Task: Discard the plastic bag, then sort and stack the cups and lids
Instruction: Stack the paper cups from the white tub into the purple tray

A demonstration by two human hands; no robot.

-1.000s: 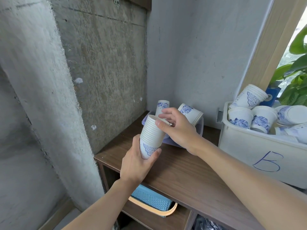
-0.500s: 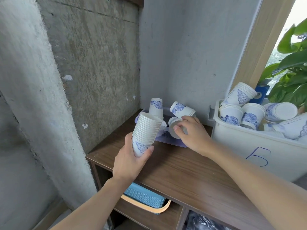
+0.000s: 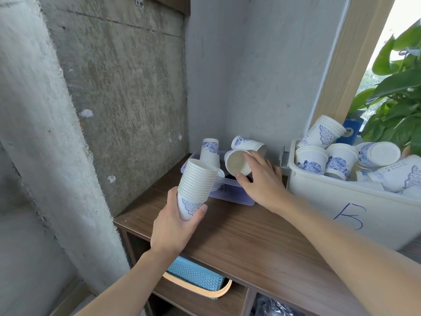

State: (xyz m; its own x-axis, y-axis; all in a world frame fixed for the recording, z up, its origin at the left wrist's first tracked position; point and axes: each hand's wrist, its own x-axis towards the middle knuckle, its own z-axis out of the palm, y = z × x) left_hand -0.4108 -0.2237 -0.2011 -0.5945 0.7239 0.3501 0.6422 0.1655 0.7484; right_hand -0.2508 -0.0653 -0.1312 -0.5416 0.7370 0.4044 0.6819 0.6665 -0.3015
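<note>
A single white paper cup (image 3: 238, 164), likely light and crushable, is being pinched by its rim over the lilac plastic tray (image 3: 234, 195) by the right hand (image 3: 262, 181), while the nested blue-printed cup stack (image 3: 197, 181) is being gripped low by the left hand (image 3: 173, 226).

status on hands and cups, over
Left hand grips stacked white paper cups. Right hand holds white paper cup above translucent plastic tray. Nothing between them.

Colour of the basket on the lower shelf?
Light blue basket with a tan rim; head view.
</note>
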